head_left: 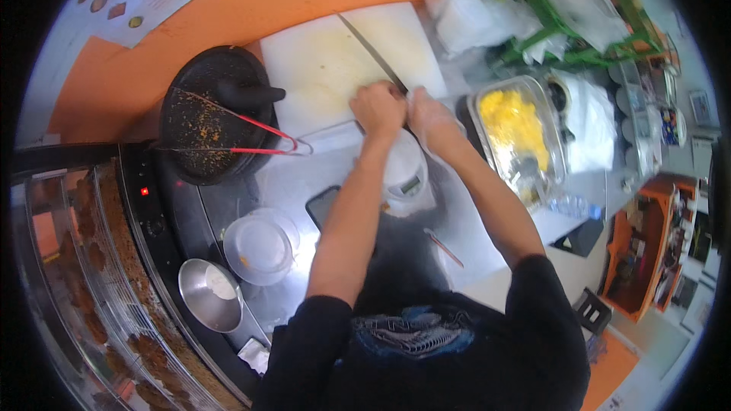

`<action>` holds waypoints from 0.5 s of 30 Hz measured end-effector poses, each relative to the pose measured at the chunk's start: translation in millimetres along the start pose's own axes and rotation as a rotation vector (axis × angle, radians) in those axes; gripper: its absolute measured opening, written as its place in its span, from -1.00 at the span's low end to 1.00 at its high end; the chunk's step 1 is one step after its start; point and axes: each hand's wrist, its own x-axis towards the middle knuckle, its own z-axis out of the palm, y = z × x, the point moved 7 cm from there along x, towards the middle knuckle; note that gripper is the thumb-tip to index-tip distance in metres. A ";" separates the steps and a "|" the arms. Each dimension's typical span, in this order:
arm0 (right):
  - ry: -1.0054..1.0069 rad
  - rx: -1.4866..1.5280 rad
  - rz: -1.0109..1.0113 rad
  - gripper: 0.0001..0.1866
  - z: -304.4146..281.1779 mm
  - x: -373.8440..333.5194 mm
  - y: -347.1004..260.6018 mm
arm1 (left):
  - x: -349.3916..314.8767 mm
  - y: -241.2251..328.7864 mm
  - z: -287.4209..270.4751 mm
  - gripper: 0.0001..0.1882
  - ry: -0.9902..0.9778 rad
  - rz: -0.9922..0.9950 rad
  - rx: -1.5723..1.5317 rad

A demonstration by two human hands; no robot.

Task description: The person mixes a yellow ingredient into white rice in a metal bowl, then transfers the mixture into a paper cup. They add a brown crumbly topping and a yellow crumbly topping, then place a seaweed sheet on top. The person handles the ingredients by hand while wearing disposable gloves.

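The long knife (371,49) is seen slanting over the white cutting board (312,68), its near end between the curled left hand (378,109) and the clear-gloved right hand (434,120); which one grasps it cannot be told. The blade is judged stiff, light and sharp, best held by the near end, though gloved fingers may slip. Board surface is offered left of the blade, bounded by the dark mortar (183,137).
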 end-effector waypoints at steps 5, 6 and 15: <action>0.121 -0.007 -0.198 -0.57 -19.6 -27.2 9.6 | -0.9 3.6 -20.0 -0.88 0.001 0.041 -0.135; 0.157 0.008 -0.214 -0.57 -31.1 -22.8 14.4 | -3.9 4.1 -23.6 -0.89 0.003 0.055 -0.198; 0.414 -0.444 -0.320 -0.59 -50.0 -44.4 -18.9 | -85.5 -0.3 -111.4 -0.88 0.200 0.105 -0.834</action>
